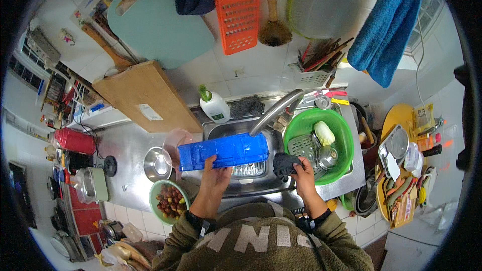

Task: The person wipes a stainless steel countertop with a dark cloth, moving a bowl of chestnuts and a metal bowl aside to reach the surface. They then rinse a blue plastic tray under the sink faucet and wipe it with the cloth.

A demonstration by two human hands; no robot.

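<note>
My left hand [216, 177] grips the near edge of a wet blue plastic box [224, 152], thumb on its face. The box is held over the stainless steel sink [278, 135], under the end of the metal faucet [276, 112]. Whether water is running, I cannot tell. My right hand [304, 175] pinches a dark grey cloth [284, 165] over the sink's right side, apart from the box. Just beyond that hand stands a green plastic basin [348, 150] holding a Chinese cabbage [324, 133], a perforated tray and a metal lid.
A steel bowl [155, 163] and a pale green bowl of round reddish fruit [168, 200] stand at left. Behind the sink are a white pump bottle [215, 107] and a wooden board [147, 94] leaning on the wall. An orange grater [238, 11] and blue towel [384, 30] hang above.
</note>
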